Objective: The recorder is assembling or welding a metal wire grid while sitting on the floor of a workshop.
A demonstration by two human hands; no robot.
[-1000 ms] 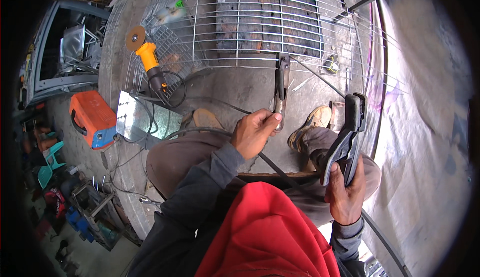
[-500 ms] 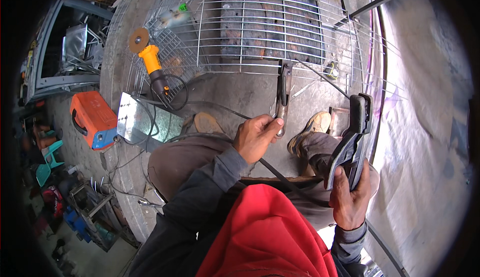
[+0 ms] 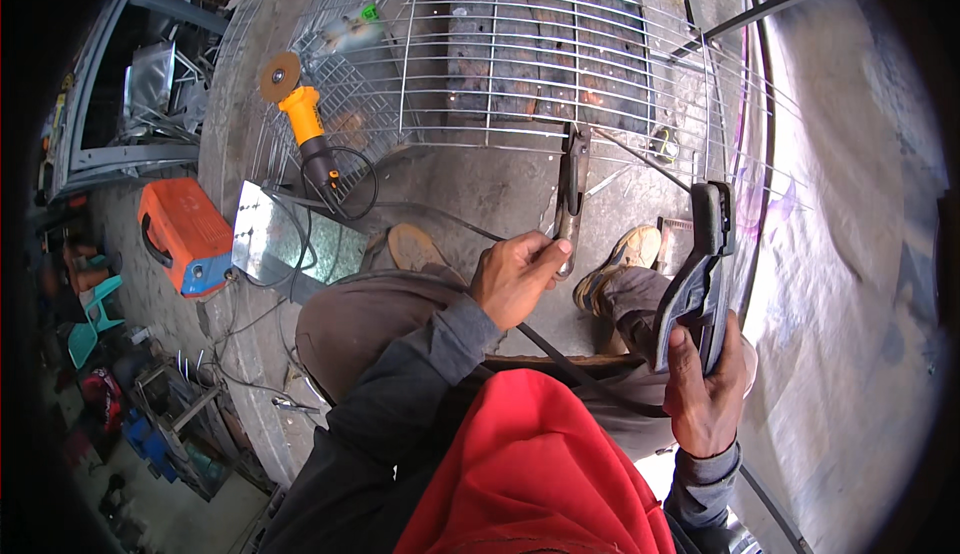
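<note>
My left hand (image 3: 518,276) pinches the lower end of locking pliers (image 3: 571,189). Their jaws meet the near edge of a wire grid (image 3: 489,64), a panel of thin bright metal rods. In my right hand (image 3: 705,389) is a black electrode holder (image 3: 700,264), its thick cable running down past my lap. From the holder's head a thin dark welding rod (image 3: 640,159) slants away to the left, its tip close to the pliers' jaws at the grid's edge. Whether the tip touches the metal, I cannot tell.
A yellow angle grinder (image 3: 302,119) lies on more wire mesh at the left, near a shiny metal sheet (image 3: 270,234) and an orange welding machine (image 3: 183,232). Dark boards (image 3: 545,39) lie beneath the grid. Cables cross the floor; a pale sheet (image 3: 850,254) hangs at the right.
The head of the electrode holder has shifted slightly left and toward me, along with its rod. My left hand stays on the pliers, and the grid appears almost unchanged.
</note>
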